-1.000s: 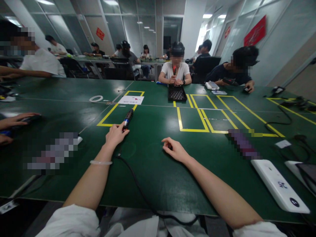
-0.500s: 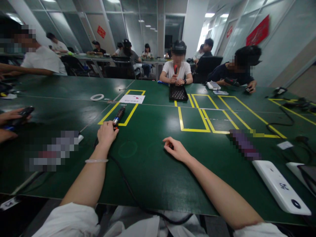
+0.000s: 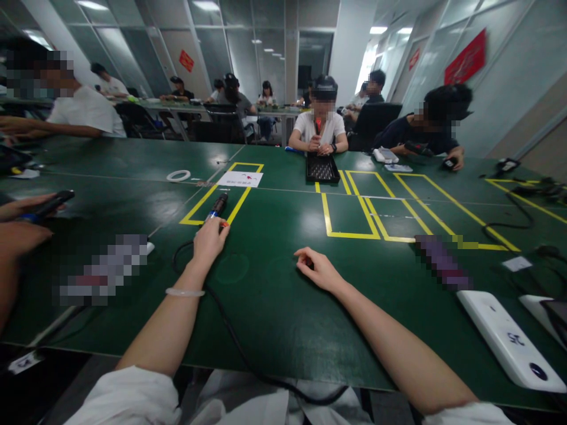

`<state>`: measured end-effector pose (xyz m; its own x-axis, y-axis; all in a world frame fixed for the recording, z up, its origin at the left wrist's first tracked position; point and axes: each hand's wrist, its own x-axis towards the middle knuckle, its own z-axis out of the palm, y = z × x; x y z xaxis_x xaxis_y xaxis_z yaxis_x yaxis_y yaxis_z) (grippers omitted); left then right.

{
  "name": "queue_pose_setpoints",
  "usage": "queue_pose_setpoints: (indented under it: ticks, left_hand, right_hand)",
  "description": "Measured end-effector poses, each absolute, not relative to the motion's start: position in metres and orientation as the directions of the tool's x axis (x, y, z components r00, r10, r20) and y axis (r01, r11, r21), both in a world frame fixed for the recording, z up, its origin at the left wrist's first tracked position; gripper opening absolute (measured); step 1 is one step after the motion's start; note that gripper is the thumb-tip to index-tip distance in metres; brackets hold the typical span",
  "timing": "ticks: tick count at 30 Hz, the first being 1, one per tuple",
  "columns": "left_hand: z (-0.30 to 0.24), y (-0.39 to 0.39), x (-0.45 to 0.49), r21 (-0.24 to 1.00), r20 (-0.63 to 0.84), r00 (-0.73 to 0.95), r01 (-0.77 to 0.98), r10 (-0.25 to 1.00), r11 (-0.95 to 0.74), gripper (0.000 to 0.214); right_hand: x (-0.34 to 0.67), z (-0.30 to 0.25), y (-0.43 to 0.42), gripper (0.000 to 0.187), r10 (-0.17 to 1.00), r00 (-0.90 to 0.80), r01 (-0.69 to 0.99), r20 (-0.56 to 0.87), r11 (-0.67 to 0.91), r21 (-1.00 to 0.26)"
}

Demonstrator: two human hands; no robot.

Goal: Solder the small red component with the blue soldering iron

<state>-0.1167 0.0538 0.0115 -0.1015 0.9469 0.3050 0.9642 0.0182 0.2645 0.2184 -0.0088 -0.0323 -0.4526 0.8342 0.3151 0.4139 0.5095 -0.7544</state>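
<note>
My left hand (image 3: 211, 241) is wrapped round a dark cylindrical tool (image 3: 218, 205) with a blue band. The tool's far end points away from me into a yellow-taped rectangle, and an orange bit shows by my fingers. A black cable (image 3: 230, 333) loops out near my left wrist and runs over the table edge towards my lap. My right hand (image 3: 319, 268) rests on the green table (image 3: 274, 319) with its fingers curled. Something dark shows inside that curl, but I cannot tell whether it is an object or shadow.
A white card (image 3: 241, 179) lies by the taped rectangle, with a white ring (image 3: 178, 176) to its left. Across from me a person sits behind a black tray (image 3: 322, 171). White power banks (image 3: 509, 339) lie at right. Another person's hand (image 3: 26, 209) holds a dark tool at left.
My left hand has shifted a little to the right with the tool, turning it slightly. My right hand stays in place. At left, the other person's hands have moved inward.
</note>
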Motion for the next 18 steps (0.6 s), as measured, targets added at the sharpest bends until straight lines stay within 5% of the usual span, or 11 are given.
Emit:
queue_pose_setpoints:
  ticks: [6, 18]
  left_hand:
    - [0.012, 0.028, -0.039, 0.636, 0.136, 0.473, 0.632, 0.87, -0.443, 0.032]
    - [0.001, 0.003, 0.002, 0.866, -0.025, 0.654, 0.393, 0.756, -0.311, 0.054]
  right_hand:
    - [0.218, -0.033, -0.01, 0.023, 0.831, -0.457, 0.413, 0.318, 0.515, -0.752]
    - [0.214, -0.03, -0.012, 0.016, 0.766, -0.559, 0.397, 0.317, 0.582, -0.71]
